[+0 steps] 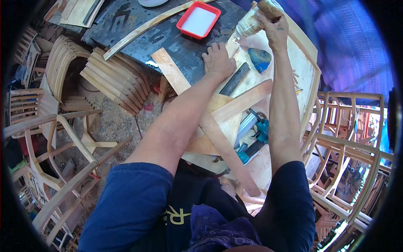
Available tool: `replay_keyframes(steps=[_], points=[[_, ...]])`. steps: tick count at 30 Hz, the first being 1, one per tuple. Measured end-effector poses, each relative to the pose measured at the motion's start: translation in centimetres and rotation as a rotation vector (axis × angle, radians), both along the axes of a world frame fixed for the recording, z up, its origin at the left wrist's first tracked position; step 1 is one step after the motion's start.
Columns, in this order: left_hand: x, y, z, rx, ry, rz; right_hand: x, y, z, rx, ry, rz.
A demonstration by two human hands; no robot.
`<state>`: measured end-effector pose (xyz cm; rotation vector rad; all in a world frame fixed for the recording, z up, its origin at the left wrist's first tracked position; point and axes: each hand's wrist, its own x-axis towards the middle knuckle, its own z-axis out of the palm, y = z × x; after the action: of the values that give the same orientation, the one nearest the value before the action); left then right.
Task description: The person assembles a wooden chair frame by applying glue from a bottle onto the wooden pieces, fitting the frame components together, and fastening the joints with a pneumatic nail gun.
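My right hand (pixel 276 32) is closed around a stained bottle (pixel 251 24), the thumb lying along its near side and the fingers wrapped around it; how tightly they press I cannot tell. I have the bottle tilted over the pale board (pixel 305 37), its whitish, smeared end down and to the left and its brown end up at the top of my view. Whether the low end touches anything I cannot tell.

My left hand (pixel 219 61) is palm down, the fingers a little apart and slightly bent, pointing away from me. It lies where the dark table (pixel 121 21) meets a pale strip (pixel 231 45), beside the strip's lower part; what is under my palm I cannot see.

Between my two hands, a little nearer to me, is a blue and brown lump (pixel 260 59), and just beside it a dark bar (pixel 235 79) lies slantwise. Beyond my left hand, the red tray (pixel 180 26) sits on the table with something white in it, near a long curved strip (pixel 147 28).

Under my left forearm runs a long plank (pixel 235 161), showing on both sides of the arm. A shorter plank (pixel 243 101) meets it at an angle and reaches toward my right forearm. Between that forearm and the long plank lies a teal power tool (pixel 262 131). A yellow pencil (pixel 298 91) lies just right of the same forearm. Chair frames (pixel 344 145) stand off to my right, and a stack of curved slats (pixel 113 82) is to my left.
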<state>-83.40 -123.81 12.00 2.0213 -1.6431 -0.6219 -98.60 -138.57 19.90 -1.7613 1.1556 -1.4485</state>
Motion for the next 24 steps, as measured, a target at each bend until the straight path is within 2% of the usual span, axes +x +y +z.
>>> replay_keyframes(steps=[6,9,15,16,19,21,24], points=[[0.0,0.0,0.0,0.008,0.009,0.006,-0.1,-0.3,0.2,0.012,0.09,0.058],[0.0,0.0,0.1,0.016,0.01,0.005,-0.9,0.9,0.6,0.044,0.016,0.079],[0.1,0.0,-0.2,0.007,-0.046,0.032,-2.9,3.2,-1.9,0.032,-0.115,-0.032],[-0.3,0.0,-0.4,-0.009,-0.06,0.026,-2.3,5.3,-0.9,0.033,-0.093,-0.125],[-0.4,-0.1,-0.1,0.006,-0.057,0.005,-3.0,6.9,-2.7,0.046,-0.314,-0.18],[-0.1,-0.2,0.0,-0.009,-0.001,0.008,-3.9,8.9,-2.2,0.24,-0.515,-0.241],[0.4,-0.3,-1.0,-0.077,0.124,0.072,-9.7,10.8,-0.7,0.381,-0.823,-0.193]])
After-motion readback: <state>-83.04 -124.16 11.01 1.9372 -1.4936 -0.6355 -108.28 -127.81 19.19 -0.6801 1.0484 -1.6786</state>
